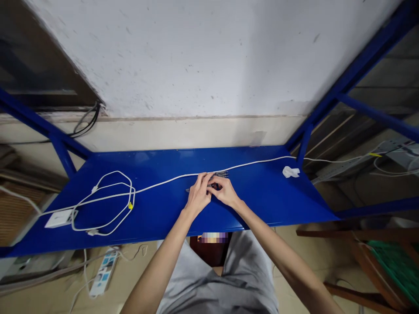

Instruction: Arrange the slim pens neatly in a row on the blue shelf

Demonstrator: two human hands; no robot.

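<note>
My left hand (198, 194) and my right hand (225, 192) meet over the middle of the blue shelf (255, 187). Fingers of both are closed around a small dark tool (209, 186), mostly covered by them. A thin, pointed metal end (187, 190) sticks out to the left of my left hand. Just beyond my fingertips lies a dark piece with several thin metal prongs (221, 174), whose kind I cannot make out. A long white cable (176, 178) runs across the shelf right behind my hands.
Coiled white cable (131, 183) with a yellow tag (130, 205) lies on the left beside a small white box (59, 219). Crumpled white tissue (290, 172) rests at the right. Blue metal posts (304, 144) frame the shelf. Below stands a power strip (104, 272) on the floor.
</note>
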